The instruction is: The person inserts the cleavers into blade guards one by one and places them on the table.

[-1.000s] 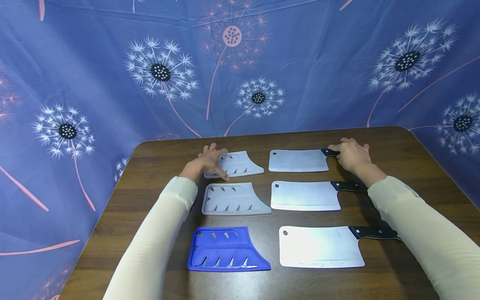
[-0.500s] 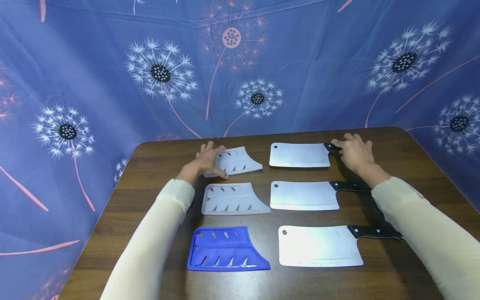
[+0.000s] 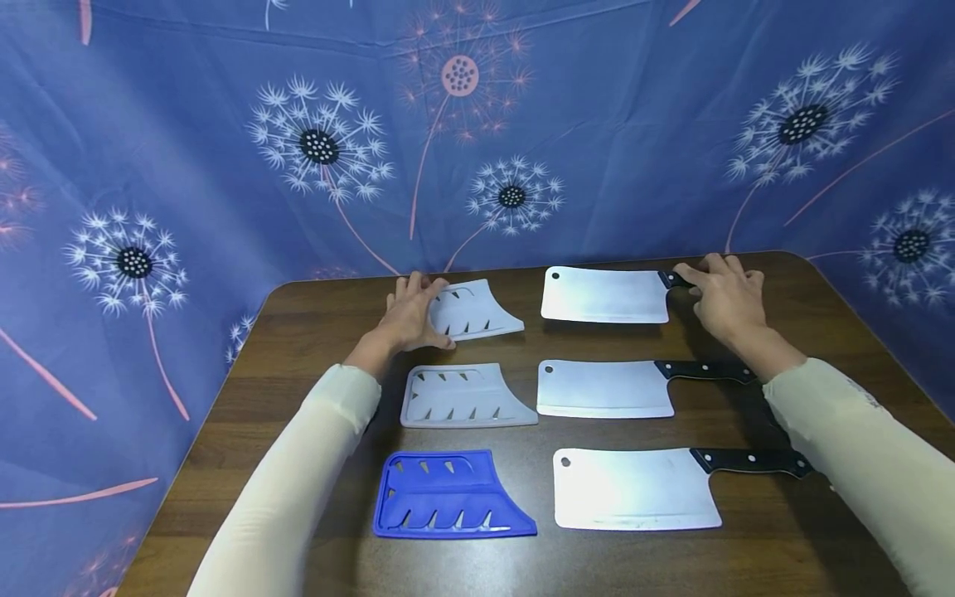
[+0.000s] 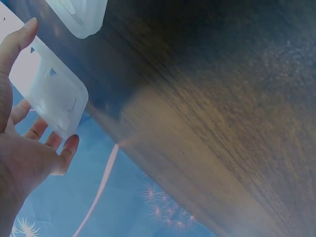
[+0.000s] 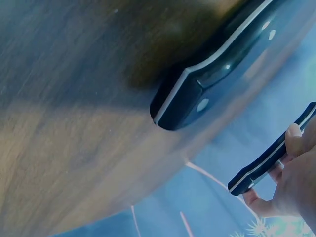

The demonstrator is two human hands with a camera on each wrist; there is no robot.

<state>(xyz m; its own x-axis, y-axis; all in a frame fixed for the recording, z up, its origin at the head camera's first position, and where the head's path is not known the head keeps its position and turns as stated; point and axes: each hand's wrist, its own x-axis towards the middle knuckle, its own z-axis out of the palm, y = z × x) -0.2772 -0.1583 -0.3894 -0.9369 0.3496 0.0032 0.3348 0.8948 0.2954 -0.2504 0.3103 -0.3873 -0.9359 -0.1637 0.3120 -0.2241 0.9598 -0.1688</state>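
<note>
At the table's far side, my left hand (image 3: 406, 319) grips a white slotted plastic cleaver sheath (image 3: 477, 311) by its left end. In the left wrist view the thumb lies across the slotted face of that sheath (image 4: 54, 91) and the fingers are at its opposite edge. My right hand (image 3: 727, 298) holds the black handle of the farthest cleaver (image 3: 606, 295), whose blade is lifted and points left toward the sheath. A gap separates blade and sheath. The right wrist view shows fingers around this handle (image 5: 264, 163).
Below them on the wooden table (image 3: 298, 348) lie a greyish-white sheath (image 3: 470, 396) and a blue sheath (image 3: 451, 497). To their right rest a middle cleaver (image 3: 604, 388) and a near cleaver (image 3: 634, 489). A blue dandelion-print cloth (image 3: 619, 166) hangs behind the table.
My right hand has raised the farthest cleaver off the table and shifted it slightly right and away. My left hand has lifted the white sheath a little. Other pieces stay put.
</note>
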